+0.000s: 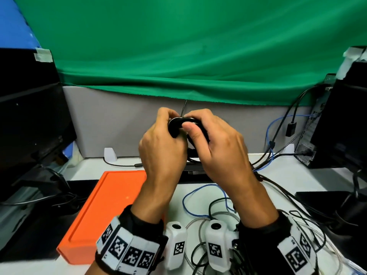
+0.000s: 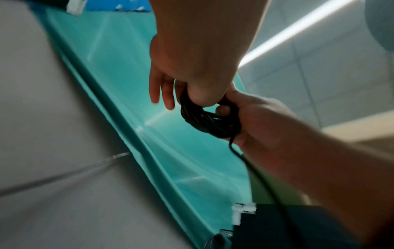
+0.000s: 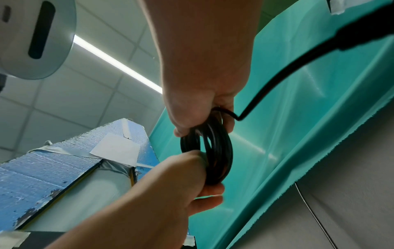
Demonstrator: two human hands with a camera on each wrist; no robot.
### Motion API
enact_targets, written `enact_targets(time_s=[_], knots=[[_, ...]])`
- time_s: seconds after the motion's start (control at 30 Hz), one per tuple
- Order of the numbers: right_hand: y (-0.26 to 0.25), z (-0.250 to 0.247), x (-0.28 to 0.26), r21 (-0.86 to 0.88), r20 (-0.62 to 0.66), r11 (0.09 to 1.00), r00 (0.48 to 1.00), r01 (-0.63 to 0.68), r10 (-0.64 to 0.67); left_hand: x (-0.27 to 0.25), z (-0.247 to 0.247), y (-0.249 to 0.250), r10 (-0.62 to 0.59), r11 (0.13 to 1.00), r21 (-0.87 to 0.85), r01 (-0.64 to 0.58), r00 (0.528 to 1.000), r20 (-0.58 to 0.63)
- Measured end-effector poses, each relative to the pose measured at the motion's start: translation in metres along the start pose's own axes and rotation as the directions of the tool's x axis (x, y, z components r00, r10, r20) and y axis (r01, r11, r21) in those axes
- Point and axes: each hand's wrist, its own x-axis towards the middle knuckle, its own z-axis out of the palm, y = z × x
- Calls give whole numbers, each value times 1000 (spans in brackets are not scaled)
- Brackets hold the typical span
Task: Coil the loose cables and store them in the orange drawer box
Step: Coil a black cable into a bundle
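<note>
Both hands are raised above the table with a black cable coil [image 1: 177, 124] between them. My left hand [image 1: 162, 135] grips the coil's left side, thumb and fingers wrapped round the loops [image 3: 215, 151]. The opposite side of the coil [image 2: 206, 123] is pinched by my right hand [image 1: 214, 139]. A black tail [image 3: 277, 79] runs off the coil toward the right wrist. The orange drawer box [image 1: 105, 211] lies shut on the table, below and left of my hands. Loose blue cable [image 1: 186, 197], black cable [image 1: 211, 207] and grey braided cable [image 1: 196, 221] lie beside it.
A dark monitor [image 1: 29, 120] stands at the left and a computer tower [image 1: 341, 124] at the right with plugged-in cables [image 1: 278, 135]. A grey partition [image 1: 111, 120] under green cloth closes the back. A black device [image 1: 194, 172] sits behind the box.
</note>
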Motion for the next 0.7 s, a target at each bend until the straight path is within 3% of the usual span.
enact_targets(time_s=[0.1, 0.2, 0.27, 0.33, 0.4, 0.5, 0.7], knots=[[0, 0, 2, 53, 51, 998, 998, -28, 26, -1, 1, -3, 101, 985, 145, -88, 991, -86], [4, -2, 4, 129, 110, 986, 990, -103, 89, 0, 2, -6, 153, 980, 134, -146, 987, -44], [7, -8, 6, 169, 115, 978, 988, -123, 104, 4, -1, -3, 132, 985, -132, -114, 982, 137], [11, -16, 7, 207, 113, 970, 988, -127, 105, 8, -9, 3, 102, 943, -331, 38, 913, 395], [14, -24, 9, 219, 129, 967, 986, -132, 105, 11, -17, 5, 158, 932, -360, 47, 840, 519], [16, -29, 10, 254, 164, 954, 979, -159, 119, 12, -26, 3, 241, 960, -259, -108, 794, 558], [13, -31, 11, 402, 202, 884, 965, -237, 167, 10, -26, 6, 289, 950, -250, -188, 833, 472]])
